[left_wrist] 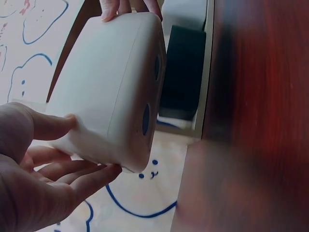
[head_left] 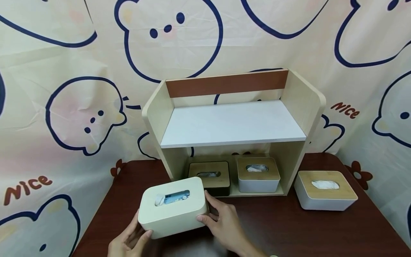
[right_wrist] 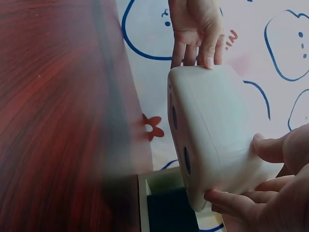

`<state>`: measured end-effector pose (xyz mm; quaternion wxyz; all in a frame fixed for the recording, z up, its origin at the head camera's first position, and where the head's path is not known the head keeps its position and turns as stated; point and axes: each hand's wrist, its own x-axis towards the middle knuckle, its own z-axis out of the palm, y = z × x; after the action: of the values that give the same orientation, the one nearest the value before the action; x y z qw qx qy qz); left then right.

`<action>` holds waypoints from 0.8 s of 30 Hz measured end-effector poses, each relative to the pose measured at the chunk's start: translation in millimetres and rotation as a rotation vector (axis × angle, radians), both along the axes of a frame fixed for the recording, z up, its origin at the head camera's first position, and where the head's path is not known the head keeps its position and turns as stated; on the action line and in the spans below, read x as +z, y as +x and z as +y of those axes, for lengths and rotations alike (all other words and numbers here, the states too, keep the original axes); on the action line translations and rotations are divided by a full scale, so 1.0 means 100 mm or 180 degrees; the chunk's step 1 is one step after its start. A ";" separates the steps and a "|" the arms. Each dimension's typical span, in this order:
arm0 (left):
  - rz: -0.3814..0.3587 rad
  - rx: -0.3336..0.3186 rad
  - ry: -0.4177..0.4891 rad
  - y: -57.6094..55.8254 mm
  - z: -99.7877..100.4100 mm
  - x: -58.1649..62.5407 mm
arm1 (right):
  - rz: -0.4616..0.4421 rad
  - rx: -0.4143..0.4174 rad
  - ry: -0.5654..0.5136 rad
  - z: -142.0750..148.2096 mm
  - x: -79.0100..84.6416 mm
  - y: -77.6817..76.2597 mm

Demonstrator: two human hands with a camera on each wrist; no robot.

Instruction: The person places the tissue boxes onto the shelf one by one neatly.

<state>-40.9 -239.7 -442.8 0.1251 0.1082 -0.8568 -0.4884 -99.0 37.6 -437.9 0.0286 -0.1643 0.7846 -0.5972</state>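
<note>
Largest first; clock positions as the head view shows them, hub is the box I'm holding. Backdrop (head_left: 250, 53) runs behind everything: pale cloth, blue-outlined cartoon heads, red "NICE" print at 10 and 2. Table (head_left: 289, 225): dark red-brown, underneath it all. Shelf (head_left: 234, 123) stands on it at 1 to 2 o'clock: cream side panels, white middle board, brown strip across the back at the top.

Cream box (head_left: 173, 212): in front of the shelf's near left corner, held up between my two hands, clear of the table. Slot side up, tilted, right end higher in the head view. Both wrist views catch its underside, two dark oval spots there.

Outer box (head_left: 325, 194): 3 o'clock, on the table just beside the shelf's right panel, pale body, wood lid. Inner box (head_left: 258, 182): between 2 and 3, same style, in the shelf's lower bay, right part. Black box (head_left: 210, 180): 2 o'clock, same bay, left of the inner one, wood lid, partly hidden by the cream one.

Right hand (head_left: 224, 223): between 3 and 4, gripping the right end, thumb on the front face. Left hand (head_left: 128, 242): 8 o'clock, gripping the left end, thumb at the front lower corner.

Smallest: blue packet (head_left: 177, 197) and a white tissue tuft (head_left: 159, 200) showing in the cream one's slot.
</note>
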 end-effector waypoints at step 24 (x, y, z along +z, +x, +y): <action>0.0589 -0.0580 -0.0041 -0.20 0.56 0.24 | 0.0044 -0.0782 -0.0109 0.56 0.14 0.11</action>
<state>-60.5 -183.9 -418.4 0.1594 -0.0163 -0.8509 -0.5002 -87.7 93.3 -423.8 -0.0530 -0.0714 0.7887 -0.6084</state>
